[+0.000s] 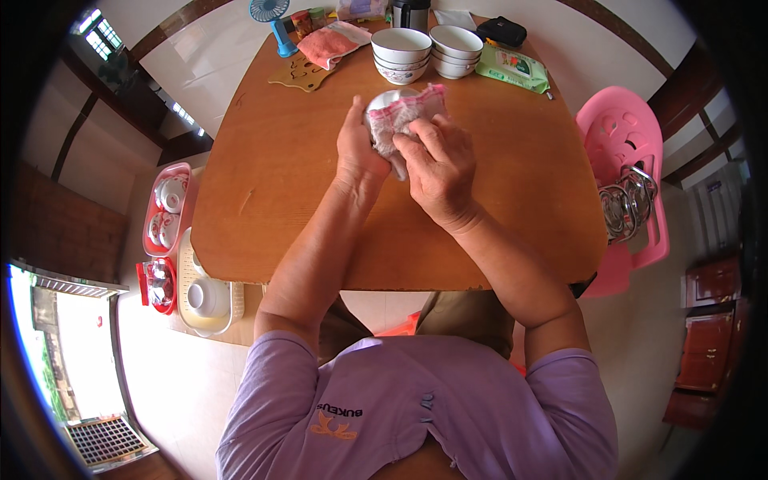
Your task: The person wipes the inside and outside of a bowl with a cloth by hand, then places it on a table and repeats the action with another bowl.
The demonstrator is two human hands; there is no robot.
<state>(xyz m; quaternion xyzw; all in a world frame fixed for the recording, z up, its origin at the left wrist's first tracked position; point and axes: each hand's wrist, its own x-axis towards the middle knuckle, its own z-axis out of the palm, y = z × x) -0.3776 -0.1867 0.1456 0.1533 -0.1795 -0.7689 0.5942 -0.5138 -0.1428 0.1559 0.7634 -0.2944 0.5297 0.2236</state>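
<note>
Above the wooden table (288,180), my left hand (360,144) holds a white bowl (384,102) from its left side. A greyish cloth with a pink checked edge (399,117) covers most of that bowl, so little more than its far rim shows. My right hand (441,162) pinches the cloth against the bowl with thumb and fingers. Just beyond my hands stand two stacks of white bowls: the left stack (401,57) has a floral pattern on its lowest bowl, and the right stack (455,51) sits close beside it.
A green wipes pack (513,69), black pouch (503,31), dark thermos (411,13), pink towel (333,43), wooden trivet (300,73) and blue fan (281,36) line the far side. Bowls fill a pink basket (191,207) and cream basket (186,300) at left. A pink chair (618,114) holds metal racks.
</note>
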